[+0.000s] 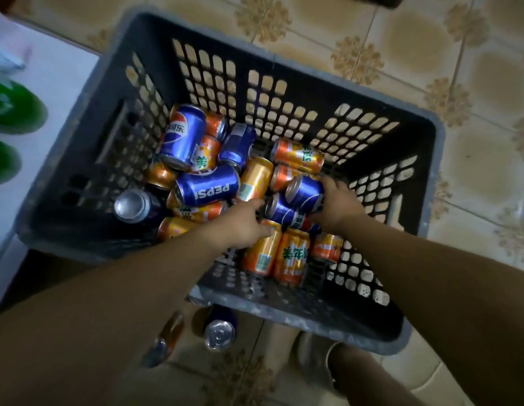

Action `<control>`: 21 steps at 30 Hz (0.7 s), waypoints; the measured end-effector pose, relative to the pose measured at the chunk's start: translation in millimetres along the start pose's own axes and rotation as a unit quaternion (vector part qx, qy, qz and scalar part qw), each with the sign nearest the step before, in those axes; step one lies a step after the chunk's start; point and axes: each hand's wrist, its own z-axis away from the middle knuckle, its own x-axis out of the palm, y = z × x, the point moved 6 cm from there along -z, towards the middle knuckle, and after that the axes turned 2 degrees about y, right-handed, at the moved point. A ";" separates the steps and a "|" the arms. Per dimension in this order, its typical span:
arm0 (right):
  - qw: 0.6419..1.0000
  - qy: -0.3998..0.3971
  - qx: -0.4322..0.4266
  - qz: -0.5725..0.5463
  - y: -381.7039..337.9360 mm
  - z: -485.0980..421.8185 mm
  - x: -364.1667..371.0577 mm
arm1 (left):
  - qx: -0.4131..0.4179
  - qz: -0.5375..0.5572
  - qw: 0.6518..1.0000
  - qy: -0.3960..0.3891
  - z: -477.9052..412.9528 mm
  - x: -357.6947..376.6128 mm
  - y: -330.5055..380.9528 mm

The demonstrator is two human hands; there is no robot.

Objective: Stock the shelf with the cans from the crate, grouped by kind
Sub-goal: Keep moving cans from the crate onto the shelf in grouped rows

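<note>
A dark perforated crate (pixel 284 65) stands on the tiled floor and holds several blue Pepsi cans (pixel 206 187) and several orange cans (pixel 293 254) lying jumbled. Both my arms reach down into it. My right hand (pixel 338 205) grips a blue can (pixel 303 190) near the crate's right side. My left hand (pixel 243 225) lies over the cans in the middle, fingers curled at a blue can (pixel 277 208) next to an orange one; whether it holds it is unclear.
A white shelf surface (pixel 50 92) runs along the left with green bottles (pixel 11 108) on it. On the floor below the crate's near rim stand a blue can (pixel 219 335) and a blurred orange can (pixel 167 338). My feet (pixel 313 358) are on the tiles.
</note>
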 end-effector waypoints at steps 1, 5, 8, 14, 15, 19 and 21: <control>1.000 0.004 -0.002 -0.020 -1.0 0.0 2.5 | 0.001 0.014 1.000 0.000 -1.1 1.2 -2.1; 0.986 -0.001 0.009 -0.164 -14.6 28.8 -0.8 | 0.015 0.040 0.999 0.028 9.8 -4.4 2.7; 0.969 0.011 -0.021 -0.246 -37.4 65.4 -29.4 | 0.053 0.042 0.996 0.049 38.2 -18.7 19.1; 0.916 0.072 -0.087 -0.386 -93.7 162.5 -115.1 | 0.152 0.064 0.983 0.079 146.2 -65.2 54.3; 0.900 0.080 -0.092 -0.419 -103.9 179.9 -130.5 | 0.160 0.084 0.980 0.088 168.0 -73.4 58.6; 0.820 0.122 -0.125 -0.545 -148.1 253.0 -188.7 | 0.197 0.164 0.952 0.168 262.6 -111.1 80.7; 0.801 0.135 -0.147 -0.564 -173.9 288.7 -211.9 | 0.214 0.198 0.932 0.215 313.7 -130.9 90.3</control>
